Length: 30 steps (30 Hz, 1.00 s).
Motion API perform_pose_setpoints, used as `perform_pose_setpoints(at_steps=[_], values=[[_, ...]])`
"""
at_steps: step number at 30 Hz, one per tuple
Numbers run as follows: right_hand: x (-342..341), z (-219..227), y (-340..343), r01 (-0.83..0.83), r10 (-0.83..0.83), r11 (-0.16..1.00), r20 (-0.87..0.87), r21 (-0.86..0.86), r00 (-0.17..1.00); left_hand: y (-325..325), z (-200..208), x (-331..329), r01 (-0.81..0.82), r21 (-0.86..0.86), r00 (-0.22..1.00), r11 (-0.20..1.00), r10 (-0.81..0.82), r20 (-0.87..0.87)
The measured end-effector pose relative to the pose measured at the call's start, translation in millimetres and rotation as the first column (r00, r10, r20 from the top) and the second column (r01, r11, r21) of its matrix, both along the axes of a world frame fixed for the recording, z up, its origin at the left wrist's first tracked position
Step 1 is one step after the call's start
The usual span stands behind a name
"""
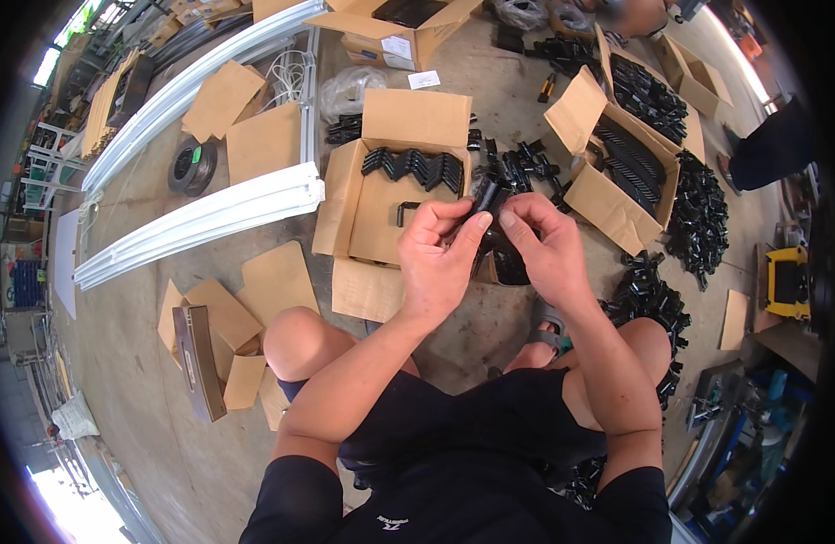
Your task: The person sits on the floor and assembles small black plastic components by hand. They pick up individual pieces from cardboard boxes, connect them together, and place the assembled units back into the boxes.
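Black piece (492,193), one: held near the open box (343,201), left hand's (443,249) fingers pinching it, right hand's (549,240) fingers at its edge, grip unclear. Risk: a loosened pinch could drop it among the loose black parts (537,167) beyond.

The person's fingers (474,228) partly hide the held black piece (491,196). The upper edge cuts off an open cardboard box (367,50); the dark rim swallows a bystander's dark trouser leg (772,147).

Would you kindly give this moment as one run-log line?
left hand: pinching glossy black piece | right hand: at the same piece | open brown cardboard box ahead: black zigzag-shaped parts inside
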State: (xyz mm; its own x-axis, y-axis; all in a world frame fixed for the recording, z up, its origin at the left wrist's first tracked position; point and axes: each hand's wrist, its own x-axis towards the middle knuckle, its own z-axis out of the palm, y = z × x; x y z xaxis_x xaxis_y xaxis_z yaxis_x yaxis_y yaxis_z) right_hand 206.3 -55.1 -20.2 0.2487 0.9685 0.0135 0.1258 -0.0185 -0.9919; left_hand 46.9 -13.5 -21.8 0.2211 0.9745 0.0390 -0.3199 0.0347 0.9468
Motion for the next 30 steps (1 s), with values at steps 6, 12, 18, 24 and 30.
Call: perform_pose_setpoints(at_steps=[6,12,18,24,30], values=[[-4.5,4.5,-0.4,0.003,-0.004,1.000,-0.048,-0.008,0.999,0.8,-0.9,-0.2,0.006,-0.002,1.000,1.000,-0.005,0.030],[-6.2,7.0,-0.2,0.019,-0.018,1.000,-0.062,0.007,0.998,0.2,2.7,0.5,0.010,0.008,1.000,1.000,-0.010,0.019],[-6.3,6.1,0.6,0.001,-0.002,1.000,0.001,0.031,1.000,0.1,1.4,-1.6,0.007,-0.003,0.999,1.000,-0.006,0.035],[-6.9,2.7,0.2,-0.009,0.010,0.999,-0.013,0.031,1.000,0.7,1.8,-1.6,0.004,-0.009,0.999,1.000,-0.004,0.049],[-4.7,4.9,1.2,0.000,-0.002,0.998,0.025,0.056,1.000,-0.4,3.2,-2.0,0.004,0.001,1.000,1.000,-0.004,0.024]])
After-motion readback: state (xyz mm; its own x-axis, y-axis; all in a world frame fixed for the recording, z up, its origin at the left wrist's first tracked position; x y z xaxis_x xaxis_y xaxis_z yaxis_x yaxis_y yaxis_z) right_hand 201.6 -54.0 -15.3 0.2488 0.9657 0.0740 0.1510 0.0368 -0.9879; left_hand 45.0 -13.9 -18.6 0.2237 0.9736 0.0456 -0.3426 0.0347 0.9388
